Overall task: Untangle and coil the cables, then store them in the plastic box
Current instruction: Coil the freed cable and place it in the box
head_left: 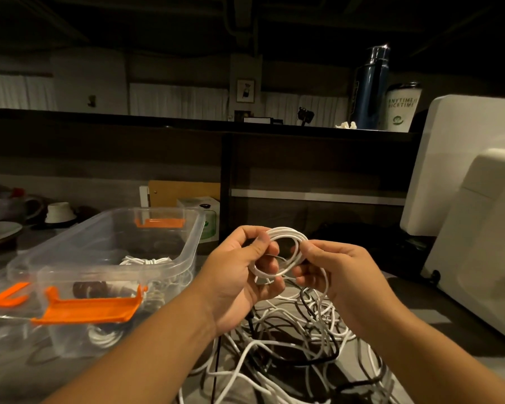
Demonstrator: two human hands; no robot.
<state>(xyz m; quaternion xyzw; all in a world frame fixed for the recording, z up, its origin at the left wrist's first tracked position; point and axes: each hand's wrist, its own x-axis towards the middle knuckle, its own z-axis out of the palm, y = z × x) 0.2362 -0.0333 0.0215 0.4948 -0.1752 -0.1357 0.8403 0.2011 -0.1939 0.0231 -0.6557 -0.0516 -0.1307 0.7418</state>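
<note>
A small coil of white cable (286, 235) is held up in front of me, several loops wide. My left hand (239, 275) grips its left side, thumb on top. My right hand (341, 269) pinches its right side, and a white strand runs down from there. Below both hands lies a tangled heap of white, grey and black cables (298, 345) on the table. The clear plastic box (193, 246) with orange clips stands to the left, open, with a white coiled cable (146, 260) and dark items inside.
The box's clear lid with orange latches (85, 310) lies at the near left. White appliances (478, 228) stand close on the right. Dishes (0, 231) sit at the far left, a carton (207, 217) behind the box, and a dark partition (303, 158) ahead.
</note>
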